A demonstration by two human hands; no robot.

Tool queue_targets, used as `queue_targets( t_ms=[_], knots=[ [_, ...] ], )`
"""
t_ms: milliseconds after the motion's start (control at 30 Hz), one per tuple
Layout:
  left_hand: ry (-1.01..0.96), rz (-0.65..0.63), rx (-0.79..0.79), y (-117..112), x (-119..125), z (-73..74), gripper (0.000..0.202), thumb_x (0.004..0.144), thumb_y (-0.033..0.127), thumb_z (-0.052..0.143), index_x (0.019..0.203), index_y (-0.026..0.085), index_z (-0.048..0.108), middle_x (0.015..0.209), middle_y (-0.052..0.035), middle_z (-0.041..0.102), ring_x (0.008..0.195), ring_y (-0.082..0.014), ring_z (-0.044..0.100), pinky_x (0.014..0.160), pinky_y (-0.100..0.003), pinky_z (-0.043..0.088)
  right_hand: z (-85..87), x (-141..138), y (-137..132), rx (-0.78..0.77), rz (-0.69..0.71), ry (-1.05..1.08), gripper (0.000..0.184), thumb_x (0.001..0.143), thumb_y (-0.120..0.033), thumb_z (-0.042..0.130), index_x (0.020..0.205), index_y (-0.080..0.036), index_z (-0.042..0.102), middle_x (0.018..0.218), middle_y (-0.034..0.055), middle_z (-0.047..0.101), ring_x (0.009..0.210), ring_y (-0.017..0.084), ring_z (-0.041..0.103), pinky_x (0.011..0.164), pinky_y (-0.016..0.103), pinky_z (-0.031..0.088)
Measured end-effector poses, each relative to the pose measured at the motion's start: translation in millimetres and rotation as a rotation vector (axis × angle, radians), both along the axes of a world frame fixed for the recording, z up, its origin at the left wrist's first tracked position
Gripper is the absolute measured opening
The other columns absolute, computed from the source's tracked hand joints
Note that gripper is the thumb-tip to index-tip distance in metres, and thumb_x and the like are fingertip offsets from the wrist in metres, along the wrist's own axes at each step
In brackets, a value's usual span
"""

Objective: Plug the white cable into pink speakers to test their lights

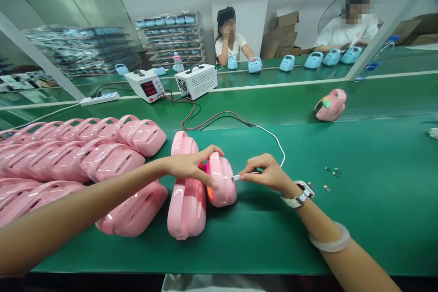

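Note:
My left hand (191, 164) is closed around a small pink portable speaker (224, 185) with a top handle, thumb on its near side and fingers over its far side. Pink and orange light glows on the speaker's left face. My right hand (265, 173) pinches the white plug of a charging cable (278, 141). The plug's tip meets the speaker's right side; how deep it sits I cannot tell. Directly left of this speaker, beneath my left wrist, stand more pink speakers (186, 210), partly hidden.
Rows of pink speakers (116, 159) fill the left side. The cable's red and black wires lead to a power supply (145, 86) beside another white box (196, 82). Small cards (327, 188) lie at right; one pink speaker (331, 106) stands behind. Two people sit opposite near blue speakers (286, 63).

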State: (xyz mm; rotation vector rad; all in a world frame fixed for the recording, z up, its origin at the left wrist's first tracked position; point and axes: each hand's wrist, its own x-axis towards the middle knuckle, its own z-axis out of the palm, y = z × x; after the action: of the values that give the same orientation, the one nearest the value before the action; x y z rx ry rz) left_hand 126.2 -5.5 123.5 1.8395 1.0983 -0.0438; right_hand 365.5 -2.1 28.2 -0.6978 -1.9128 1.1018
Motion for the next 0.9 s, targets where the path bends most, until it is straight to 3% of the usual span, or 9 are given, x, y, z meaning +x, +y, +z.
queue_targets(
  t_ms=[167, 400, 667, 900],
  knots=[
    [-0.067, -0.002, 0.046, -3.2, -5.7, -4.5, 0.070, 0.067, 0.046, 0.073, 0.120, 0.022, 0.035, 0.125, -0.0062, 0.037, 0.118, -0.0264, 0.038, 0.098, -0.034, 0.032, -2.1, -3.9, -1.7, -0.068, -0.005, 0.023, 0.040, 0.073, -0.052, 0.072, 0.059, -0.015, 0.072, 0.051, 0.0024, 0.060, 0.048, 0.009, 0.041, 0.048, 0.024, 0.029],
    [-0.165, 0.084, -0.089, -4.9, -14.6, -15.4, 0.070, 0.066, 0.040, 0.077, 0.117, 0.025, 0.032, 0.104, -0.0020, 0.046, 0.089, -0.0194, 0.051, 0.074, -0.030, 0.043, -8.4, -8.2, 0.3, -0.189, 0.036, 0.086, 0.034, 0.071, -0.044, 0.075, 0.058, -0.013, 0.069, 0.054, 0.0013, 0.061, 0.050, 0.009, 0.043, 0.049, 0.023, 0.030],
    [-0.193, 0.104, -0.047, -5.5, -9.1, -16.6, 0.067, 0.062, 0.039, 0.079, 0.112, 0.023, 0.036, 0.098, 0.0006, 0.042, 0.078, -0.0136, 0.046, 0.067, -0.026, 0.038, -10.1, -11.5, -0.2, -0.212, 0.019, 0.068, 0.042, 0.070, -0.052, 0.074, 0.059, -0.012, 0.065, 0.058, 0.0029, 0.063, 0.053, 0.010, 0.046, 0.051, 0.022, 0.034],
    [-0.311, 0.134, -0.163, -6.3, -13.6, -20.8, 0.069, 0.061, 0.035, 0.080, 0.110, 0.024, 0.032, 0.097, 0.0009, 0.044, 0.076, -0.0132, 0.048, 0.067, -0.027, 0.039, -8.0, -16.1, -6.5, -0.256, 0.046, 0.052, 0.045, 0.069, -0.053, 0.074, 0.055, -0.013, 0.058, 0.055, 0.0001, 0.057, 0.053, 0.009, 0.043, 0.051, 0.021, 0.033]
  ],
)
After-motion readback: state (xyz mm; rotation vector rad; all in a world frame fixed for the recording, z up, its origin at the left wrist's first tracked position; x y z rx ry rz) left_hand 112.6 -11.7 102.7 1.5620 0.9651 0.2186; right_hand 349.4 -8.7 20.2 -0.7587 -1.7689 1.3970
